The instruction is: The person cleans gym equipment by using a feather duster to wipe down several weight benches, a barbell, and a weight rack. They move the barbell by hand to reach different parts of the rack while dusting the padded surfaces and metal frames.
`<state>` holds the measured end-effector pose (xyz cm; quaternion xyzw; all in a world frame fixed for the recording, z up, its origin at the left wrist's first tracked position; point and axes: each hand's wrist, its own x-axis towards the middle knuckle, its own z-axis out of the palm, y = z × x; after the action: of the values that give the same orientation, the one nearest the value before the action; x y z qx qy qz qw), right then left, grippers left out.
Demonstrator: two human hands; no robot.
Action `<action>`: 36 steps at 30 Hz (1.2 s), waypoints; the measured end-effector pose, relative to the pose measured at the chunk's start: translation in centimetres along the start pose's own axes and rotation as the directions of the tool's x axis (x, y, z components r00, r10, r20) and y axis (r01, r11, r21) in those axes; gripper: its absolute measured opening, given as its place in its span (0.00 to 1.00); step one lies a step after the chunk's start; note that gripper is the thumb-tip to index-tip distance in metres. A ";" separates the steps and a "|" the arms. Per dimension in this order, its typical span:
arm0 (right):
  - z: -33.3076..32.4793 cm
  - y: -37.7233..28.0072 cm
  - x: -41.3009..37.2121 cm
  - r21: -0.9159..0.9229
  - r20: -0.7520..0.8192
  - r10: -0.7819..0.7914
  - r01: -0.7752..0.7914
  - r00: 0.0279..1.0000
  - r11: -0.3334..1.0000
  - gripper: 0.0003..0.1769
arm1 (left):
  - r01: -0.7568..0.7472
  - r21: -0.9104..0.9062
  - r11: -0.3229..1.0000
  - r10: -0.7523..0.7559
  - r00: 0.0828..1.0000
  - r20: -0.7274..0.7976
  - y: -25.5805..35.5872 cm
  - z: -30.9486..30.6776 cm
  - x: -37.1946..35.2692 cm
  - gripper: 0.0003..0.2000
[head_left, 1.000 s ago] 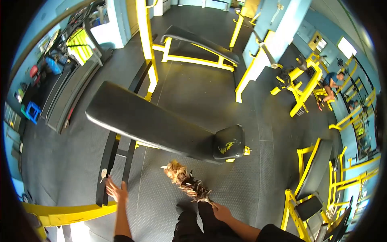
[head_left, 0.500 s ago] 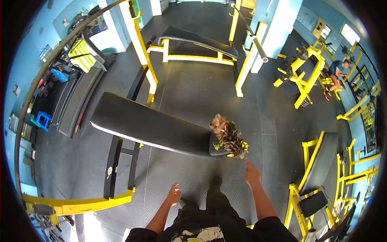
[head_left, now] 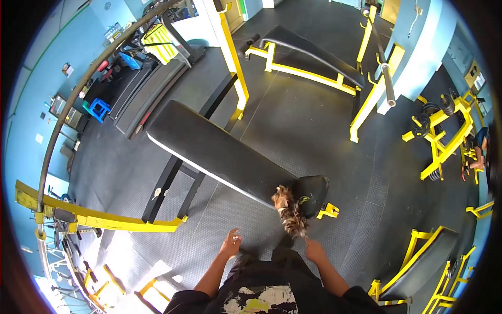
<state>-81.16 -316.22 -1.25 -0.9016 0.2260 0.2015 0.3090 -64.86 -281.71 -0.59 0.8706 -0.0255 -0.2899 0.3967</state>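
Note:
A brown feather duster (head_left: 291, 213) is gripped by its lower end in my right hand (head_left: 315, 251), whose fingers are closed round it. Its feathers overlap the near edge of the black padded bench (head_left: 219, 152), right where the long pad meets the small end pad (head_left: 316, 191). Worn yellow marks show on that end pad. My left hand (head_left: 230, 245) hangs in front of my body, short of the bench, with loosely bent fingers apart and nothing in them.
A yellow rack upright (head_left: 234, 57) and a second bench (head_left: 308, 52) stand beyond. To the left are a treadmill (head_left: 157, 94) and a blue stool (head_left: 98, 109). A barbell (head_left: 388, 86) rests at the back right. At the far right, a person (head_left: 478, 152) sits by machines.
My view has turned, so the room shifts rightward in it. My right hand has drawn the feather duster nearer my body, from the bench's outer end to its near edge.

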 end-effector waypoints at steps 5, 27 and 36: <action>-4.8 2.1 -2.0 0.104 0.206 -0.060 0.040 0.977 0.994 0.25 | 0.043 0.035 0.998 -0.042 0.999 -0.014 -2.0 1.0 -1.1 0.26; 21.1 -18.2 21.7 0.578 -0.074 -0.283 0.272 0.956 0.769 0.15 | 0.063 -0.066 0.996 -0.052 0.985 0.163 -5.3 0.7 6.0 0.25; 18.6 -18.5 29.5 0.759 -0.201 0.135 0.067 0.970 0.647 0.21 | 0.093 -0.029 0.995 -0.086 0.982 0.170 -10.8 -2.9 7.2 0.26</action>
<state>-51.38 -299.46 -21.03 -0.7013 0.3422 -0.0165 0.6251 -59.33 -274.39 -10.20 0.8358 -0.0143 -0.3803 0.3958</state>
